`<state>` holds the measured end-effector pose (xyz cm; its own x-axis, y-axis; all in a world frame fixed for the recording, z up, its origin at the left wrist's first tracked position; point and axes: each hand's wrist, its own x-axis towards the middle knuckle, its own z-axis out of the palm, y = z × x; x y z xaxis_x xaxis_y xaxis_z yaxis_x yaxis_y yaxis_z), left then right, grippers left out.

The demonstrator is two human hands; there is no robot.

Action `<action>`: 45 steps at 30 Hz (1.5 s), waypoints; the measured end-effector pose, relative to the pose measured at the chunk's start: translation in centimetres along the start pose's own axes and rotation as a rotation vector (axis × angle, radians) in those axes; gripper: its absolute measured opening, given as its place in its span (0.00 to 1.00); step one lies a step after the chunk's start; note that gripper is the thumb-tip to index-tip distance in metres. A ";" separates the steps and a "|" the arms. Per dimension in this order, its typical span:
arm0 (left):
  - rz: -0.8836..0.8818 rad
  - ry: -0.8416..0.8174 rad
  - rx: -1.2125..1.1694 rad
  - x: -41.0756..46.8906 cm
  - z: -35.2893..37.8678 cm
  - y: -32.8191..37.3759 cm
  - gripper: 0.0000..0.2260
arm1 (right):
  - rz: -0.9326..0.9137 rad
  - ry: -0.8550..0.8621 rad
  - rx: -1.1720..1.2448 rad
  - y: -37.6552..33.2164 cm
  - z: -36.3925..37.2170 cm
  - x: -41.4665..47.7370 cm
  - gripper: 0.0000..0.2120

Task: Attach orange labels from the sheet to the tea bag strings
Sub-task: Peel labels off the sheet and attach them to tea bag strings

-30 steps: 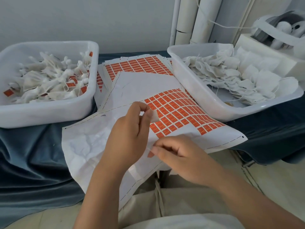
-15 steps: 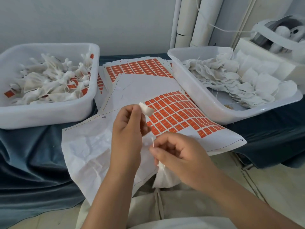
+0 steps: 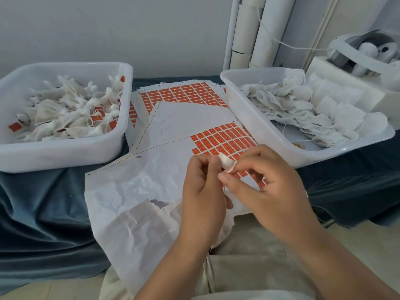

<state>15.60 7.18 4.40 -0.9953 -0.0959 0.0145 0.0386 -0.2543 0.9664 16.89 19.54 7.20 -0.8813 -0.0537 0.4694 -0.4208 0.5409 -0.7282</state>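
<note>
where hands (image 3: pixel 203 191) (image 3: pixel 268 191) meet, string (image 3: pixel 230 168) seems pinched.

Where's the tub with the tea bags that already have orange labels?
In the head view, the tub of labelled tea bags sits far left on the blue cloth, just left of the stacked label sheets, opposite the right-hand tub.

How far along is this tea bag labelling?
Done: the left white plastic tub holds bags bearing orange labels, and the front paper label sheet is mostly peeled. In hand: the left hand and right hand pinch one white tea bag and its string. Left: the right white plastic tub is heaped with unlabelled bags.
</note>
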 end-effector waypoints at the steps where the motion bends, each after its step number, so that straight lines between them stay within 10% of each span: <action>1: 0.016 -0.007 -0.006 -0.1 0.1 0.0 0.11 | 0.028 0.015 0.032 0.1 -0.1 0.1 0.05; 28: 0.160 -0.028 -0.014 -0.2 0.0 0.4 0.11 | 0.259 0.022 0.465 3.1 -0.4 1.4 0.06; 45: -0.146 -0.233 -0.117 1.8 -2.0 0.3 0.17 | 0.217 -0.046 0.550 2.8 -0.9 1.7 0.06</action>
<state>13.96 5.04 4.19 -0.9841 0.1702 -0.0505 -0.1097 -0.3596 0.9266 14.46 21.73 6.43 -0.9629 -0.0334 0.2678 -0.2688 0.0297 -0.9627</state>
